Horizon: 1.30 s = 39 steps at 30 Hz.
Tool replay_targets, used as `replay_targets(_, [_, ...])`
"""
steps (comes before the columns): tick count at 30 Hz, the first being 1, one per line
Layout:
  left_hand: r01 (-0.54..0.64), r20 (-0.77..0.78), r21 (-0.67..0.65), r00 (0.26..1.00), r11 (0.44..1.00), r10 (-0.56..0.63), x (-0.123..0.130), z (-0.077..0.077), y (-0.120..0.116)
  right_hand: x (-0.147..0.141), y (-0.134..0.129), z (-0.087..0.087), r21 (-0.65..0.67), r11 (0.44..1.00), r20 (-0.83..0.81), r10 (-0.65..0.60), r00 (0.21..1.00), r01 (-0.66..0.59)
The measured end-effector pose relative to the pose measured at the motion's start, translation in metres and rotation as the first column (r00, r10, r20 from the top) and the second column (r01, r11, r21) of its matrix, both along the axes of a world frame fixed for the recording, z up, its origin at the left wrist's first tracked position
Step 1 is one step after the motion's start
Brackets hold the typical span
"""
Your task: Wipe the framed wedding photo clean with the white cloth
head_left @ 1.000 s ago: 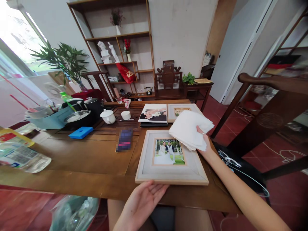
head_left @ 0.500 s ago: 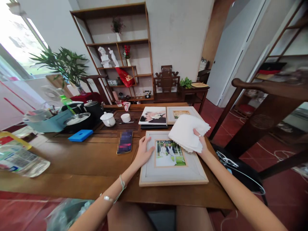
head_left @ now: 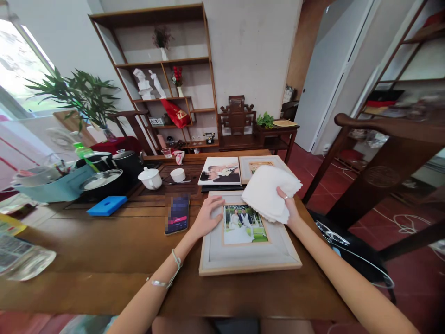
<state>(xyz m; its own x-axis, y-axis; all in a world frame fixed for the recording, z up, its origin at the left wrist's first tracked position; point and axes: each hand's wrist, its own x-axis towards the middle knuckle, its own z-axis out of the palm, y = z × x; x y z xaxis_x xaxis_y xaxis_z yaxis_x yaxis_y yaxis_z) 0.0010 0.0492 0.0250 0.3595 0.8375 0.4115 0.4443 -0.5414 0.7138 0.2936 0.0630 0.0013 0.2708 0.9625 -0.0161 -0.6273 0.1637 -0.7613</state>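
A framed photo of two people in wedding clothes lies flat on the wooden table in front of me. My left hand rests on the frame's upper left border, its fingers apart. In my right hand is a folded white cloth, which covers the frame's upper right part. Just beyond lie a stack with a blossom-patterned white cover and a second frame, partly under the cloth's far edge.
Left of the frame are a phone, a blue block, a white lidded cup, a small white bowl, a pan and a clear bottle. A dark wooden chair stands at the right.
The view has shifted slightly. My left hand has moved a little further over the frame's top left border. The cloth is still in my right hand, in nearly the same place.
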Motion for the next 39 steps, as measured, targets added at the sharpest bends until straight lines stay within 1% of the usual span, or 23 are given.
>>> replay_targets(3, [0.005,-0.097,0.022,0.995,1.000,-0.003,-0.003,-0.004,-0.004,-0.003,-0.005,0.010,-0.052,0.997,0.027,-0.060,0.998,0.061])
replay_targets(5, [-0.004,-0.122,0.037,0.992,0.999,0.009,-0.004,-0.010,-0.003,-0.001,-0.011,0.018,-0.002,0.983,0.161,-0.182,0.970,0.184])
replay_targets(6, [-0.009,-0.132,0.048,0.991,0.999,0.016,-0.004,-0.014,-0.001,0.003,-0.015,0.022,0.072,0.962,0.277,-0.272,0.922,0.263])
replay_targets(7, [-0.016,-0.143,0.062,0.989,0.998,0.025,-0.004,-0.017,0.001,0.008,-0.019,0.027,0.184,0.931,0.412,-0.365,0.835,0.316])
replay_targets(8, [-0.027,-0.153,0.076,0.987,0.997,0.038,-0.004,-0.021,0.003,0.014,-0.024,0.031,0.319,0.890,0.540,-0.452,0.710,0.325])
replay_targets(9, [-0.038,-0.162,0.089,0.985,0.995,0.052,-0.004,-0.023,0.005,0.020,-0.029,0.036,0.452,0.850,0.646,-0.522,0.557,0.272])
replay_targets(10, [-0.048,-0.170,0.101,0.983,0.994,0.064,-0.004,-0.026,0.006,0.026,-0.033,0.040,0.556,0.815,0.720,-0.570,0.396,0.162])
replay_targets(11, [-0.054,-0.177,0.110,0.982,0.993,0.073,-0.004,-0.027,0.008,0.030,-0.037,0.043,0.610,0.792,0.762,-0.597,0.252,0.029])
replay_targets(12, [-0.054,-0.183,0.116,0.980,0.992,0.075,-0.005,-0.028,0.009,0.033,-0.040,0.046,0.613,0.782,0.789,-0.601,0.123,-0.110])
replay_targets(13, [-0.048,-0.190,0.121,0.979,0.992,0.070,-0.006,-0.029,0.010,0.034,-0.041,0.046,0.574,0.785,0.809,-0.588,0.012,-0.233])
replay_targets(15, [-0.009,-0.211,0.125,0.977,0.992,0.035,-0.009,-0.030,0.011,0.029,-0.041,0.043,0.421,0.811,0.836,-0.521,-0.173,-0.406])
replay_targets(16, [0.019,-0.223,0.121,0.975,0.992,0.009,-0.011,-0.030,0.011,0.025,-0.040,0.040,0.336,0.824,0.842,-0.480,-0.248,-0.456])
replay_targets(18, [0.067,-0.240,0.109,0.970,0.992,-0.039,-0.014,-0.031,0.012,0.013,-0.037,0.031,0.208,0.847,0.837,-0.413,-0.359,-0.489])
replay_targets(20, [0.081,-0.239,0.101,0.969,0.992,-0.055,-0.016,-0.031,0.013,0.003,-0.036,0.024,0.155,0.874,0.828,-0.369,-0.423,-0.460])
replay_targets(23, [0.049,-0.212,0.096,0.977,0.994,-0.028,-0.015,-0.031,0.013,-0.006,-0.037,0.021,0.156,0.907,0.820,-0.340,-0.461,-0.391])
replay_targets(26, [0.002,-0.181,0.089,0.983,0.996,0.015,-0.013,-0.030,0.012,-0.004,-0.037,0.023,0.173,0.926,0.829,-0.320,-0.459,-0.335])
replay_targets(29, [-0.052,-0.179,0.098,0.982,0.994,0.069,-0.010,-0.027,0.010,0.002,-0.034,0.022,0.217,0.947,0.852,-0.302,-0.427,-0.237])
replay_targets(31, [-0.065,-0.187,0.111,0.979,0.992,0.085,-0.010,-0.026,0.010,0.004,-0.030,0.021,0.235,0.955,0.861,-0.292,-0.416,-0.182])
replay_targets(32, [-0.065,-0.190,0.116,0.978,0.991,0.087,-0.010,-0.026,0.010,0.004,-0.028,0.020,0.230,0.957,0.859,-0.284,-0.425,-0.175])
replay_targets(34, [-0.060,-0.195,0.113,0.977,0.992,0.082,-0.010,-0.025,0.011,0.000,-0.026,0.022,0.183,0.961,0.839,-0.261,-0.477,-0.205])
replay_targets(36, [-0.052,-0.199,0.099,0.977,0.994,0.071,-0.011,-0.026,0.013,-0.007,-0.029,0.027,0.103,0.961,0.805,-0.232,-0.546,-0.256])
replay_targets(38, [-0.042,-0.203,0.089,0.977,0.995,0.059,-0.012,-0.029,0.014,-0.017,-0.040,0.035,0.012,0.951,0.777,-0.205,-0.596,-0.310])
replay_targets(39, [-0.038,-0.204,0.091,0.977,0.995,0.056,-0.012,-0.030,0.015,-0.023,-0.048,0.039,-0.028,0.940,0.772,-0.195,-0.605,-0.339])
